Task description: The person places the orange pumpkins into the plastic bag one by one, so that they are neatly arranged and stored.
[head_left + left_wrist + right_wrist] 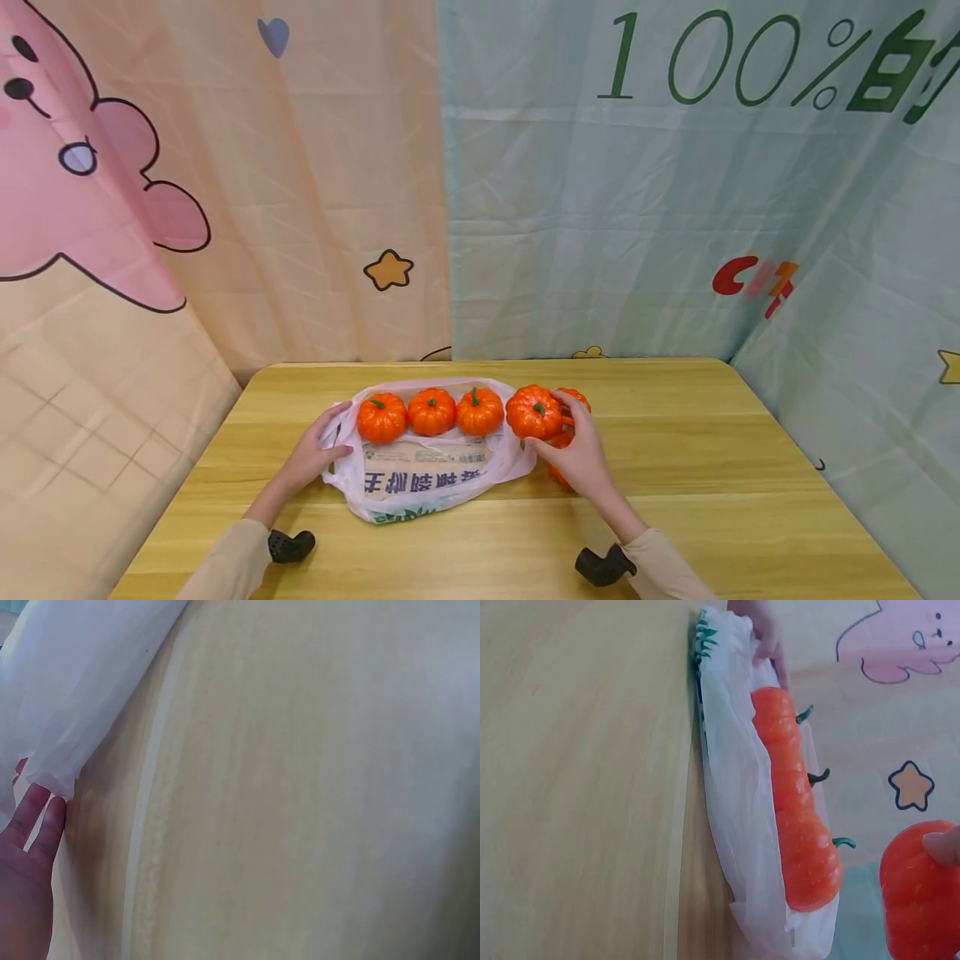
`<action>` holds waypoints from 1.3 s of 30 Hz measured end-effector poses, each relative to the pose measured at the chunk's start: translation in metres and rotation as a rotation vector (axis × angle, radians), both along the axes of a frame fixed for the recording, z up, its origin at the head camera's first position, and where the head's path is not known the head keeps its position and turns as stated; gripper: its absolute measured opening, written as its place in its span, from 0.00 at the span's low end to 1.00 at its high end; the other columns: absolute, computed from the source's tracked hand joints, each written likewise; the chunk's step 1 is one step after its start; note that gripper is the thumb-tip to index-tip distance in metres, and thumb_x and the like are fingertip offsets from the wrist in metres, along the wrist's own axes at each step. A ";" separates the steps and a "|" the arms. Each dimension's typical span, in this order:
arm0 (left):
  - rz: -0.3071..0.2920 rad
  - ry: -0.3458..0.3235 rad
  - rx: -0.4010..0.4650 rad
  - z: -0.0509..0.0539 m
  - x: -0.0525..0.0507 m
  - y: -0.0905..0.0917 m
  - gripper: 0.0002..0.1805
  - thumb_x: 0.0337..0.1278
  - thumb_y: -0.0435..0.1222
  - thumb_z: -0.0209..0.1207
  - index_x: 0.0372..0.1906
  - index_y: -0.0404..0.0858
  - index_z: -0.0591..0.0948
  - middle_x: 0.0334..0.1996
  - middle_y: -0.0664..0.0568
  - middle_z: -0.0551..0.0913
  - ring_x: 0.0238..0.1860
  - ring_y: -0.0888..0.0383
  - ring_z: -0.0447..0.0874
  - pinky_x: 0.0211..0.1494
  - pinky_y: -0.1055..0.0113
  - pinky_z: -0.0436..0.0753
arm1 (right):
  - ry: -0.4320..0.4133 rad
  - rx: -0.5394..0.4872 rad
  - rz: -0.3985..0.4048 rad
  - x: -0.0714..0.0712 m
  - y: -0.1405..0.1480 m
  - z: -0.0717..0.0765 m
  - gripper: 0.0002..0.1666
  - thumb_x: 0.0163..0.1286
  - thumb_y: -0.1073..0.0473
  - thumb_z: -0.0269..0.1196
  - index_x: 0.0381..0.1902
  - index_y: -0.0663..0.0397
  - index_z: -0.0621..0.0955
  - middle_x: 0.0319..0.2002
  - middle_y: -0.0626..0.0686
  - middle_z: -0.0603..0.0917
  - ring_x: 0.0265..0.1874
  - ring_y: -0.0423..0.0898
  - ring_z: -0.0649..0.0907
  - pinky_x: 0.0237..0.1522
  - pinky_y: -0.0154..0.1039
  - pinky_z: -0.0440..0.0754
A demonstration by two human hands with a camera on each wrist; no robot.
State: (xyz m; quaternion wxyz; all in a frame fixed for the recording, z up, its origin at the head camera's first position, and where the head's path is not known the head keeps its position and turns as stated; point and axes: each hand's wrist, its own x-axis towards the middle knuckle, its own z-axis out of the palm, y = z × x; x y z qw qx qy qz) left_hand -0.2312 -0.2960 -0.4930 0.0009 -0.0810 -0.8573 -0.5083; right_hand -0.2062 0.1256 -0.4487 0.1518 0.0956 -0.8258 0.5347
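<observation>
A white plastic bag (352, 487) with printing lies on the table, and three orange pumpkins (432, 412) sit in a row in it. My left hand (306, 457) holds the bag's left end; in the left wrist view the fingers (51, 825) touch the thin plastic (90, 675). At the bag's right end, my right hand (581, 450) grips a fourth pumpkin (533, 411) between thumb and fingers. The right wrist view shows that pumpkin (921, 900) raised beside the row (802, 862), with the thumb on it.
More orange pumpkins (558, 473) are partly hidden behind my right hand. The wooden table (675, 433) extends to both sides, with printed curtains (525, 208) behind it. Black straps or mounts (292, 547) show at both wrists.
</observation>
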 end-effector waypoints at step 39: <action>-0.005 0.026 0.016 -0.002 0.000 0.000 0.40 0.54 0.28 0.60 0.72 0.38 0.58 0.73 0.33 0.53 0.72 0.32 0.49 0.70 0.30 0.49 | -0.090 -0.051 0.330 0.016 -0.117 -0.035 0.43 0.49 0.55 0.76 0.62 0.47 0.70 0.57 0.53 0.73 0.53 0.49 0.74 0.51 0.36 0.80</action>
